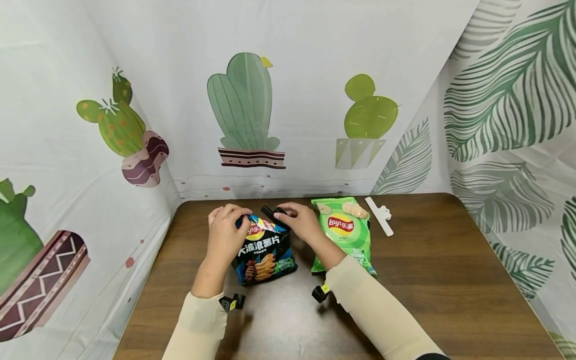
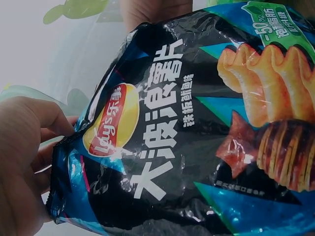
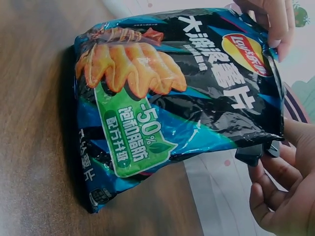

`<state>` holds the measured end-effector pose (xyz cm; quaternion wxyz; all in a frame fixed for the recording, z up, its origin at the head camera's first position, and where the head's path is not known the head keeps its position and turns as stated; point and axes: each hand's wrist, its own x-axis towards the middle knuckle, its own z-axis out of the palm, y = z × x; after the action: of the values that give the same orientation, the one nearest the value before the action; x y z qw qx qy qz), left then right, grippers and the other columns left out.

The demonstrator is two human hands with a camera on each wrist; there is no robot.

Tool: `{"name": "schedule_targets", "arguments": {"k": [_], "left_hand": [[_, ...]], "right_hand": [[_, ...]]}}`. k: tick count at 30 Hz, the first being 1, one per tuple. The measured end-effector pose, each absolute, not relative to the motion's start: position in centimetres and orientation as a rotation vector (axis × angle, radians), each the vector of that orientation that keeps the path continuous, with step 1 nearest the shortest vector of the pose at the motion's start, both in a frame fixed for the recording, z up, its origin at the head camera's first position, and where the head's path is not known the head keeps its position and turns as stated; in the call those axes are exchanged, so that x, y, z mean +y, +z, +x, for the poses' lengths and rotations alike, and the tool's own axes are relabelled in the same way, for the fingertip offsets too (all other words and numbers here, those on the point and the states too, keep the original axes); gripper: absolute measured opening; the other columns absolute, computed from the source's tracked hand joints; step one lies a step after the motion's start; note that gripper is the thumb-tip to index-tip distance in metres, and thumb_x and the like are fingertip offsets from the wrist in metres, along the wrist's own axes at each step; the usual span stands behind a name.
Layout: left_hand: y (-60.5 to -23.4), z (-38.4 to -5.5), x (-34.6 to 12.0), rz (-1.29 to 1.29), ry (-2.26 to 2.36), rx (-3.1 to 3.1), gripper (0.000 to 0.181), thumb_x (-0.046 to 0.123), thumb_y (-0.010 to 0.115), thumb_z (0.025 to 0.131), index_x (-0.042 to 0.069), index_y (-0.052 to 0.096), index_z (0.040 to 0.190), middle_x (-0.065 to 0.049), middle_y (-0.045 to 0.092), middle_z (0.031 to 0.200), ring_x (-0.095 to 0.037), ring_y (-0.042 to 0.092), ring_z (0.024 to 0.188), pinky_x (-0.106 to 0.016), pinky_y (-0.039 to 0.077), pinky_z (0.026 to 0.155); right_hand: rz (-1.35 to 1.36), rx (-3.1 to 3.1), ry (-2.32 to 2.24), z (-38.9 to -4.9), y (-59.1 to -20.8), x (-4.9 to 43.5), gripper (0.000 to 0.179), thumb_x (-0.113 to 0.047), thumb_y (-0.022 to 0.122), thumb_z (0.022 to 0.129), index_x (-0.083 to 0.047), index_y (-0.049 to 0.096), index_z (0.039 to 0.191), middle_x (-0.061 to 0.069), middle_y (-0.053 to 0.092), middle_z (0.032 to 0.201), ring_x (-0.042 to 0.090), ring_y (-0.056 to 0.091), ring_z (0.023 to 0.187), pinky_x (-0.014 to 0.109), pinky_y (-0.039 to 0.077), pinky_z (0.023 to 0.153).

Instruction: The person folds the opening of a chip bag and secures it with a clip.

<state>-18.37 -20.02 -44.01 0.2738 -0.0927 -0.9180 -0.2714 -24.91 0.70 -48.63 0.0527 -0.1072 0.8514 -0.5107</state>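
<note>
A black and blue Lay's chip bag [image 1: 261, 257] stands on the table, its top edge raised. My left hand [image 1: 225, 232] pinches the top left corner of the bag, thumb and fingers on the folded edge [image 2: 74, 142]. My right hand [image 1: 300, 222] grips a black bag clip [image 1: 270, 214] at the bag's top right corner. In the right wrist view, part of the clip [image 3: 250, 154] shows beside the bag's edge; the rest is behind the bag and fingers. Whether the clip bites on the bag, I cannot tell.
To the right lies a green Lay's chip bag [image 1: 344, 237], partly under my right forearm. A white bag clip [image 1: 380, 217] lies beyond it, near the back of the brown wooden table [image 1: 432, 270]. Behind the table hangs a white cloth [image 1: 310, 100] printed with cacti and leaves.
</note>
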Motion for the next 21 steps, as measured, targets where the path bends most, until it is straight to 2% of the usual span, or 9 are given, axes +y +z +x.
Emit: {"name": "schedule_targets", "arguments": {"k": [8, 15, 21], "left_hand": [[-43.91, -18.42, -19.89, -0.26, -0.744, -2.461, 0.015, 0.004, 0.065, 0.09, 0.009, 0.079, 0.095, -0.006, 0.071, 0.097, -0.026, 0.066, 0.093, -0.053, 0.034, 0.106], [-43.65, -18.21, -19.75, -0.25, -0.751, -2.481, 0.015, 0.005, 0.066, 0.09, 0.009, 0.079, 0.096, -0.007, 0.071, 0.099, -0.027, 0.066, 0.096, -0.053, 0.034, 0.107], [-43.57, -18.19, -19.75, -0.247, -0.751, -2.485, 0.016, 0.004, 0.065, 0.09, 0.009, 0.079, 0.097, -0.007, 0.071, 0.099, -0.028, 0.066, 0.097, -0.052, 0.034, 0.107]], "right_hand": [[-0.276, 2.559, -1.579, -24.81, -48.48, 1.17, 0.037, -0.048, 0.071, 0.092, -0.02, 0.073, 0.115, 0.004, 0.075, 0.11, 0.022, 0.068, 0.099, 0.039, 0.056, 0.082], [-0.313, 2.522, -1.64, -24.41, -48.06, 1.47, 0.038, -0.051, 0.068, 0.094, -0.023, 0.071, 0.12, 0.001, 0.072, 0.113, 0.021, 0.065, 0.106, 0.042, 0.055, 0.088], [-0.388, 2.497, -1.685, -24.17, -47.61, 1.64, 0.035, -0.045, 0.068, 0.096, -0.021, 0.071, 0.121, 0.001, 0.07, 0.109, 0.019, 0.063, 0.099, 0.037, 0.054, 0.085]]}}
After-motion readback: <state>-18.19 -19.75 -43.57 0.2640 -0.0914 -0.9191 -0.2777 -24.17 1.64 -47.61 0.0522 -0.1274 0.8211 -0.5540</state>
